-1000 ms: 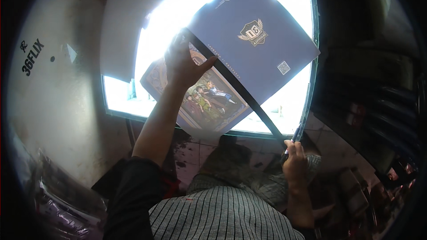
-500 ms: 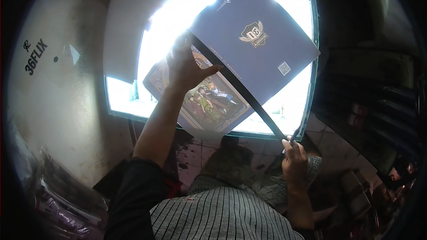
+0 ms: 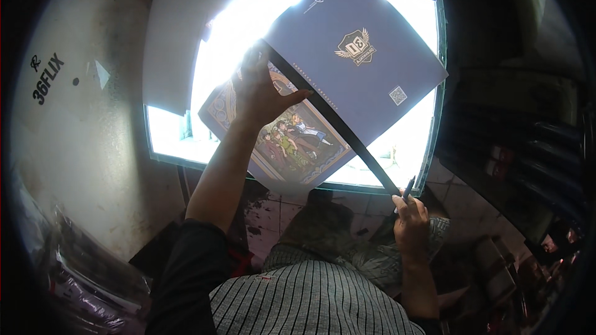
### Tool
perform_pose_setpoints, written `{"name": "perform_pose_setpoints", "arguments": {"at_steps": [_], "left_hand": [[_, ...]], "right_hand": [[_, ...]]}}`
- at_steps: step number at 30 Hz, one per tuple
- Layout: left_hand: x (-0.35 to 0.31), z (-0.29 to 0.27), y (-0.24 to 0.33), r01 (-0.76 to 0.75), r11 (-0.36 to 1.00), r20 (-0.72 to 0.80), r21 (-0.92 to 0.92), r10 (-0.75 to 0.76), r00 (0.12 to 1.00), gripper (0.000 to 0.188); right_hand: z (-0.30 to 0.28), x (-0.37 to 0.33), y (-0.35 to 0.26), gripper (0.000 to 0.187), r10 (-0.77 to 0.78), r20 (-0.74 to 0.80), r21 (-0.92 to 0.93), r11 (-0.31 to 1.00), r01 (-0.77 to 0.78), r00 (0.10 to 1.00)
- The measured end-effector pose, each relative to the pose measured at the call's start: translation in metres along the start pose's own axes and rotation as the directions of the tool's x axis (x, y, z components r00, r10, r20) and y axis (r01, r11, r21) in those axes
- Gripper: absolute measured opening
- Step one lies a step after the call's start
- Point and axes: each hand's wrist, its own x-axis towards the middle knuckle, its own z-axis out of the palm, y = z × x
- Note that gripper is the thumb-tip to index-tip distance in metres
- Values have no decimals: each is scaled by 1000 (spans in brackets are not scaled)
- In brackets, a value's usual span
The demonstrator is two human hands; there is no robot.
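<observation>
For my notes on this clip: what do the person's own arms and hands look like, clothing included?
Both the left hand and right hand are bare, with no gloves. A plain black sleeve ends around the left elbow; a dark sleeve edge shows on the right arm. No watch or bracelet is visible. Glare washes out the left fingers.

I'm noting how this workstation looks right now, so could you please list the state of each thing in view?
Light table: lit, glaring
Blue printed sheet: turned diagonally on the table, one corner past its near edge
Black strip: straight, lying across the sheet
Pen: held; too small to tell whether capped
Left hand: spread, thumb on the strip
Right hand: closed around the pen, at the strip's lower end
</observation>
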Motion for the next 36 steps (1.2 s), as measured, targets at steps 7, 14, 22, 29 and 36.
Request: {"name": "perform_pose_setpoints", "arguments": {"at_steps": [7, 14, 22, 29, 36], "left_hand": [[1, 1, 0, 14, 1000, -5, 4, -14, 1000, 124], [3, -6, 3, 53, 999, 52, -3, -53, 997, 127], [0, -3, 3, 61, 998, 49, -2, -61, 997, 126], [1, -4, 3, 32, 999, 4, 14, -32, 999, 127], [-3, 2, -1, 63, 993, 6, 100, -64, 998, 128]], "right_hand": [[1, 1, 1, 41, 0, 3, -4, 1000, 0, 1000], [2, 3, -1, 38, 10, -13, -3, 1000, -10, 1000], [2, 1, 0, 38, 13, 3, -15, 1000, -13, 1000], [3, 2, 1, 37, 38, -29, 9, 999, -37, 999], [3, 3, 2, 37, 25, 19, -5, 1000, -25, 999]]}}
